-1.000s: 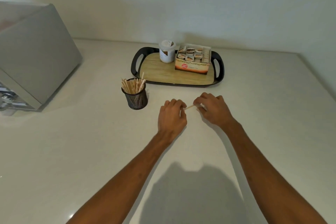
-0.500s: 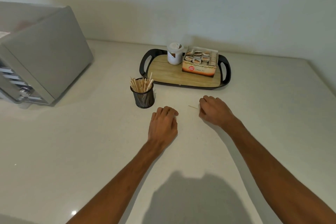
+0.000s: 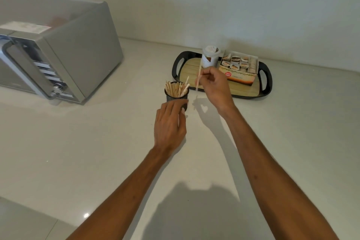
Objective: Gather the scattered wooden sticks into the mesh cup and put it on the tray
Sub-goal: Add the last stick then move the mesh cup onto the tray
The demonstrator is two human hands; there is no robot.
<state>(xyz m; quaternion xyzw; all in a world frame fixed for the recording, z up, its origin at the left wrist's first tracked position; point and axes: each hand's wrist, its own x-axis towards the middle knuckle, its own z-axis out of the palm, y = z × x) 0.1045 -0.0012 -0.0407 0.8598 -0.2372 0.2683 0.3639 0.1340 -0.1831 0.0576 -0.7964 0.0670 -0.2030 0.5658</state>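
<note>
A black mesh cup (image 3: 173,97) full of wooden sticks stands on the white counter, just left of the tray. My left hand (image 3: 169,125) rests against the cup's near side, its fingers curled around the base. My right hand (image 3: 214,84) is raised to the right of the cup and pinches one wooden stick (image 3: 198,76), which is held nearly upright. The black tray with a wooden floor (image 3: 210,88) lies behind my right hand.
On the tray stand a white lidded cup (image 3: 210,57) and an open box of tea bags (image 3: 239,68). A silver microwave (image 3: 58,48) fills the left of the counter. A white wall runs along the back.
My right hand lifted the stick off the counter and carried it up beside the cup. My left hand slid forward from the counter to the cup's base.
</note>
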